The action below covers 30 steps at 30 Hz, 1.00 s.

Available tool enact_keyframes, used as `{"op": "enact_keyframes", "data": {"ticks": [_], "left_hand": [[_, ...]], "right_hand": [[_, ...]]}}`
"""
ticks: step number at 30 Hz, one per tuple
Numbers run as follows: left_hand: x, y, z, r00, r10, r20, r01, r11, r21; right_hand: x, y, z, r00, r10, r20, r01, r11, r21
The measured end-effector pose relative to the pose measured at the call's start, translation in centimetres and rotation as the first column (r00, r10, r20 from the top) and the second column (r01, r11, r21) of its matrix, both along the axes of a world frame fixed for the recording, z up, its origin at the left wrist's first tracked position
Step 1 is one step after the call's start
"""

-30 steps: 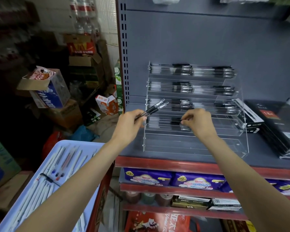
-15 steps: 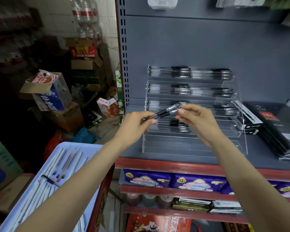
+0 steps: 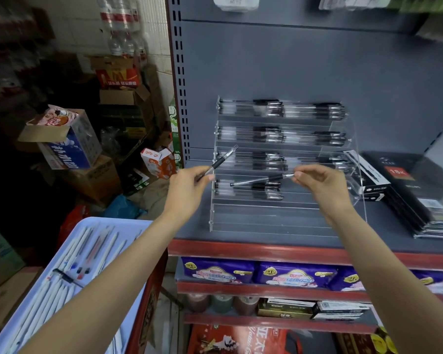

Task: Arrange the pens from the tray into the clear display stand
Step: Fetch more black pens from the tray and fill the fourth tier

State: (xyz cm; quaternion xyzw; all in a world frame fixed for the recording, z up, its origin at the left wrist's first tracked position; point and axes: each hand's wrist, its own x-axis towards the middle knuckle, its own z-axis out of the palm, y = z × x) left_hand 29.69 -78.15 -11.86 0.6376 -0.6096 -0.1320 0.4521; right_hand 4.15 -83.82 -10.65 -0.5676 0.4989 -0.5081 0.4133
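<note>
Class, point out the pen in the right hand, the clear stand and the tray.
Right-hand pen (image 3: 256, 180), head view, mid-barrel.
Stand (image 3: 271, 221), head view, bare bottom tier.
Tray (image 3: 108, 221), head view, far rim.

Grey pegboard shelving unit (image 3: 304, 60) w/ red edges, white tiled wall (image 3: 82, 26) at left, dim.

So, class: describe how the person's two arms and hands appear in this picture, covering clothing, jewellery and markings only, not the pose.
Both forearms are bare for their whole visible length; no sleeve shows. The left hand and right hand wear no gloves, and no rings, watch, bracelet or markings are visible. The fingernails look short and unpainted.
</note>
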Motion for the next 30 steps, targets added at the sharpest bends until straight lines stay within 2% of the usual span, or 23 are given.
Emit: {"op": "enact_keyframes", "data": {"ticks": [4,9,12,16,19,21,23,26,28,30], "left_hand": [[-0.2,0.0,0.0,1.0,-0.024,0.02,0.024,1.0,0.015],[0.1,0.0,-0.2,0.999,-0.041,0.018,0.041,0.999,0.014],[0.1,-0.1,-0.3,0.998,-0.052,0.025,0.052,0.998,0.02],[0.0,0.0,-0.4,0.998,-0.056,-0.01,0.056,0.998,0.02],[-0.2,0.0,-0.2,0.999,-0.039,0.016,0.039,0.999,-0.006],[-0.4,0.1,0.0,0.999,-0.033,0.041,0.034,0.999,-0.024],[-0.5,0.1,0.2,0.996,-0.045,0.076,0.047,0.998,-0.033],[-0.6,0.1,0.7,0.986,-0.093,0.135,0.098,0.995,-0.035],[-1.0,0.0,1.0,0.967,-0.164,0.197,0.169,0.986,-0.011],[-1.4,-0.1,1.2,0.945,-0.238,0.225,0.243,0.97,0.009]], "right_hand": [[0.9,-0.2,-0.3,0.98,-0.012,-0.2,0.003,0.999,-0.047],[1.9,-0.2,-0.8,0.882,-0.023,-0.471,-0.044,0.991,-0.129],[2.1,-0.4,-0.6,0.846,-0.02,-0.532,-0.048,0.992,-0.113],[2.1,-1.1,-0.2,0.787,0.047,-0.615,-0.069,0.998,-0.012],[2.4,-1.6,0.5,0.761,0.116,-0.638,-0.082,0.993,0.082],[2.8,-1.6,0.9,0.744,0.129,-0.656,-0.094,0.992,0.089],[3.2,-1.1,1.3,0.801,0.109,-0.589,-0.103,0.994,0.043],[3.6,0.4,2.3,0.942,0.237,-0.238,-0.234,0.971,0.042],[3.9,1.1,2.6,0.939,0.343,-0.041,-0.341,0.939,0.047],[4.2,1.4,2.5,0.929,0.369,-0.022,-0.369,0.93,0.009]]}}
